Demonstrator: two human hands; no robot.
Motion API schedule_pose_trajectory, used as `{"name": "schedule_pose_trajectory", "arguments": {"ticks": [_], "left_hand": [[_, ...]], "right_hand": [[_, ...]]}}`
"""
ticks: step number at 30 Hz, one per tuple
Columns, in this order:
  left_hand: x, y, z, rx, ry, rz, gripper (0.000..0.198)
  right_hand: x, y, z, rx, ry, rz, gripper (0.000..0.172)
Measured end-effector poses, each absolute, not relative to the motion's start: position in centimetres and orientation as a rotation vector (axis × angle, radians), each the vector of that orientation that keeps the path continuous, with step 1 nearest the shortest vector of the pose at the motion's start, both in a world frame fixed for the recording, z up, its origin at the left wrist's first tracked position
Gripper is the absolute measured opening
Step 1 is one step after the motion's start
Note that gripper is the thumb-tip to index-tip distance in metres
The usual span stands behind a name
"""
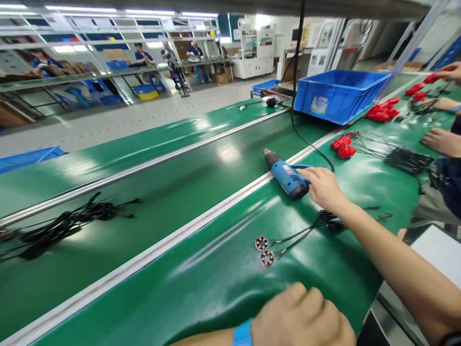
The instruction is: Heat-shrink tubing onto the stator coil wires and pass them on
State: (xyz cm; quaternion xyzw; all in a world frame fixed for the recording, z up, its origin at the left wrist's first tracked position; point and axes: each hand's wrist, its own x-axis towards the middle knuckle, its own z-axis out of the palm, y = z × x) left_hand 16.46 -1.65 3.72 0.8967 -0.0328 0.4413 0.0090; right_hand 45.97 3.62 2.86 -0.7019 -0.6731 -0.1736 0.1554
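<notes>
A blue heat gun (288, 178) with a metal nozzle lies on its side across the white rail. My right hand (324, 187) is closed around its handle, which the fingers partly hide. Near the bottom edge, my left hand (302, 319), with a blue wristband, is curled over the green mat, back up and slightly blurred. Its fingertips are hidden, so any content cannot be seen. Between my hands are two small ring-shaped coil parts with copper windings, an upper ring (261, 243) and a lower ring (267, 258). Their leads run to a black cable bundle (329, 220) beneath my right forearm.
A black cable tangle (68, 223) lies on the belt at left. The blue bin (338, 96) stands beyond the heat gun; a hanging black cord (296, 96) passes before it. Red parts (344, 146) and a co-worker's hand (442, 142) are at right.
</notes>
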Motion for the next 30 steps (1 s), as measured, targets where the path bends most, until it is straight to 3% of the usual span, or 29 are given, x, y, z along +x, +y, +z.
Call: {"name": "schedule_pose_trajectory", "arguments": {"ticks": [3, 6, 8, 12, 15, 22, 30], "left_hand": [[13.9, 1.5, 3.0, 2.781, 0.166, 0.999, 0.010], [11.6, 4.0, 1.7, 2.724, 0.472, 0.688, 0.016], [10.9, 4.8, 0.8, 2.723, 0.541, 0.542, 0.020], [11.3, 4.8, -0.4, 2.711, 0.583, 0.439, 0.025], [11.6, 4.6, -0.5, 2.730, 0.606, 0.447, 0.018], [11.7, 4.3, 0.1, 2.841, 0.457, 0.749, 0.007], [12.0, 3.6, 0.4, 2.853, 0.417, 0.703, 0.010]], "right_hand": [[42.3, 0.8, 4.0, -1.676, -1.746, -0.108, 0.026], [38.0, -0.9, 4.3, -1.439, -1.781, 0.442, 0.017], [35.8, -1.2, 3.6, -1.376, -1.863, 0.656, 0.021], [34.2, -1.3, 1.7, -1.440, -1.947, 0.771, 0.037], [34.4, -1.4, 1.2, -1.503, -1.903, 0.966, 0.044], [35.1, -1.3, 1.9, -1.324, -1.467, 1.509, 0.037], [35.2, -1.6, 1.4, -1.150, -1.255, 1.804, 0.037]]}}
